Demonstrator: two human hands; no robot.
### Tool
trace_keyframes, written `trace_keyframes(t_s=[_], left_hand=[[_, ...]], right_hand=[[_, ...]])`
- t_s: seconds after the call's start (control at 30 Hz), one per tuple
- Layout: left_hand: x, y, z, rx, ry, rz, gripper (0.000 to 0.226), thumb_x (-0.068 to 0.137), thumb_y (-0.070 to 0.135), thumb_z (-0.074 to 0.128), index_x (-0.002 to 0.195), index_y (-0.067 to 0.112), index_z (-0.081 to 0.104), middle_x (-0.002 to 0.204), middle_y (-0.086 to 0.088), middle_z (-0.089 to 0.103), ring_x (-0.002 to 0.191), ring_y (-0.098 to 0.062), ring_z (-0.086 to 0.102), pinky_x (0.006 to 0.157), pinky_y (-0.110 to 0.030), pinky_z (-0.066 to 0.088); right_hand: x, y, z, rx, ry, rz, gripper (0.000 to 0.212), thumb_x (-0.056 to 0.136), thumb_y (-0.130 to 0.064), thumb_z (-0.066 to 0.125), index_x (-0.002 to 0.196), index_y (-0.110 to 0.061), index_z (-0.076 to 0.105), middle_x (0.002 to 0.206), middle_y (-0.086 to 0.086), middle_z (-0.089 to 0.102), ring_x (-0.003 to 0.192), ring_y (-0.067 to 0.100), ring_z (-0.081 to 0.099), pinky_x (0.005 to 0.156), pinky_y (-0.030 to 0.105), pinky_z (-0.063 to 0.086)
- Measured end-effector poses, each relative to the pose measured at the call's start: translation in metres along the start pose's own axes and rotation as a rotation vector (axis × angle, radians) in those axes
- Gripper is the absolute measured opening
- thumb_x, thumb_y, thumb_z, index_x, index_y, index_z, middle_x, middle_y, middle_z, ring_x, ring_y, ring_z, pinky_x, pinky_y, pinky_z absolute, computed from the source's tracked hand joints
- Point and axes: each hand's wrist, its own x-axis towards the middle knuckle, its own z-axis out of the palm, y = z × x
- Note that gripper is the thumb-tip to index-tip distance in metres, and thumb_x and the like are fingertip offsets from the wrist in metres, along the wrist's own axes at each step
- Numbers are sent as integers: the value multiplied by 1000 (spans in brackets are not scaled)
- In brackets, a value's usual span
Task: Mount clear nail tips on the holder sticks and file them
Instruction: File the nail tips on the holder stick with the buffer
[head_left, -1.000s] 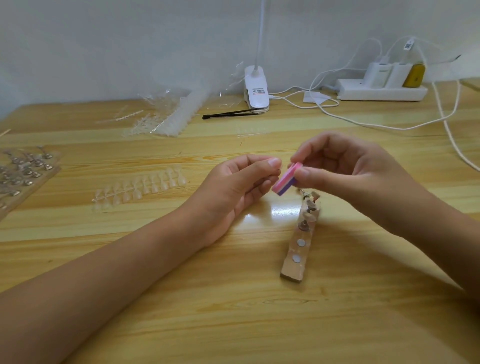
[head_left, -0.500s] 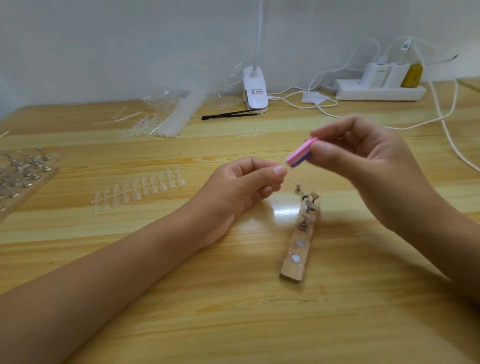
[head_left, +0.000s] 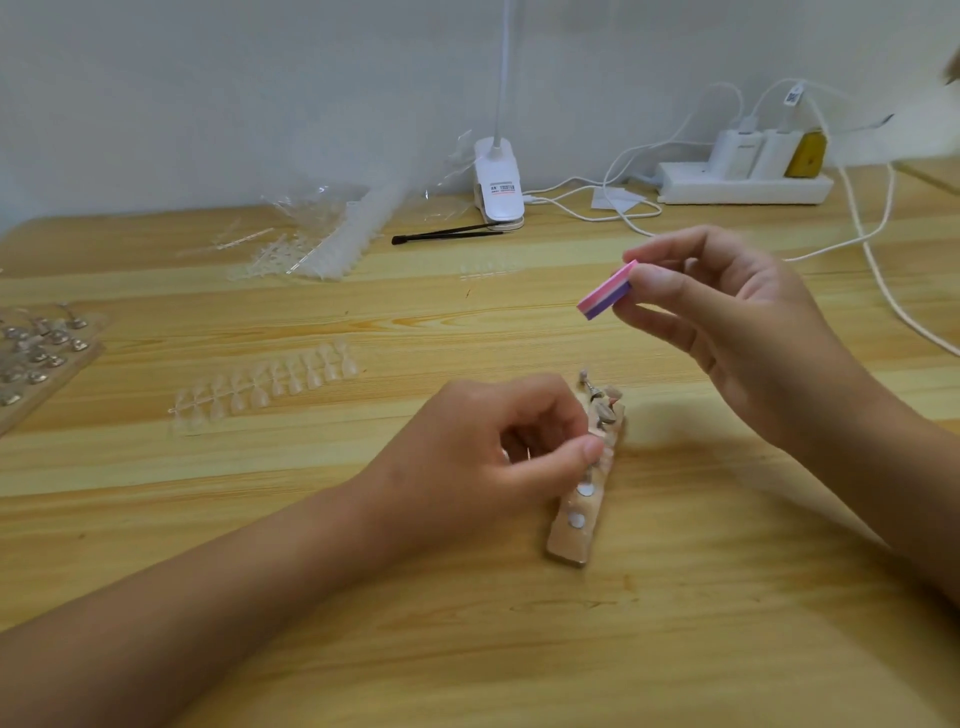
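Note:
My right hand (head_left: 727, 322) pinches a small pink and purple file block (head_left: 605, 297) between thumb and forefinger, raised above the table. Below it lies a narrow wooden holder strip (head_left: 574, 535) with round magnets and several holder sticks (head_left: 602, 408) with nail tips at its far end. My left hand (head_left: 493, 457) sits at the strip's left side, fingers curled, its thumb and forefinger pinching a holder stick at the strip's middle; the stick is mostly hidden. A strip of clear nail tips (head_left: 270, 384) lies to the left.
A tray with metal holder sticks (head_left: 36, 353) sits at the left edge. Clear plastic bags and nail-tip sprues (head_left: 322, 244) lie at the back, beside a white clip lamp (head_left: 498, 182), black tweezers (head_left: 447, 234), a power strip (head_left: 743, 182) and white cables (head_left: 872, 249).
My left hand has dropped down and right onto the wooden strip. My right hand has lifted the file block up and away to the right.

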Motion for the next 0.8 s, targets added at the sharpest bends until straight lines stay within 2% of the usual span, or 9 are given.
trace_keyframes(t_s=[0.17,0.27,0.37,0.53,0.67,0.73,0.8], left_hand=[[1,-4,1,98,-29,36,9,89,29,68,83,23,66,59,3,60,51,-14,52,51,-28,42],[1,-6,0,76,-36,30,9,88,32,67,83,24,66,55,3,54,50,-14,47,51,-24,38],[2,-6,-2,10,-62,3,9,89,26,70,82,21,67,53,9,49,50,-5,42,53,-20,36],[5,-6,-6,-83,-97,-105,11,89,23,72,78,25,70,50,15,44,49,-3,36,53,-13,32],[7,-6,-8,-43,-109,-137,20,88,34,71,76,18,72,50,13,44,49,-6,35,51,-15,30],[7,-6,-9,25,-49,-118,31,86,46,68,69,20,68,51,13,45,48,-4,36,49,-14,29],[11,-10,-11,102,88,-106,29,89,45,65,72,22,63,55,13,49,50,-3,40,50,-15,32]], right_hand=[[-1,3,1,-38,-34,21,25,77,-19,69,100,-10,66,85,-1,69,85,12,69,79,21,55],[-1,2,1,-51,-50,24,24,78,-19,69,100,-11,67,85,-2,69,85,13,69,78,21,56],[0,2,0,-56,-52,30,23,78,-19,69,99,-11,67,86,-1,69,85,14,69,78,21,56],[0,4,-2,-87,-77,40,21,79,-20,69,99,-13,67,87,-1,71,88,14,71,77,21,57],[1,5,-4,-99,-79,56,21,80,-21,69,100,-14,68,91,1,71,91,16,70,76,23,57],[3,5,-6,-89,-57,71,24,79,-23,70,101,-15,68,91,1,71,91,16,69,78,24,57],[5,4,-9,-57,-27,104,26,76,-25,70,100,-15,69,92,2,70,91,15,68,81,30,58]])
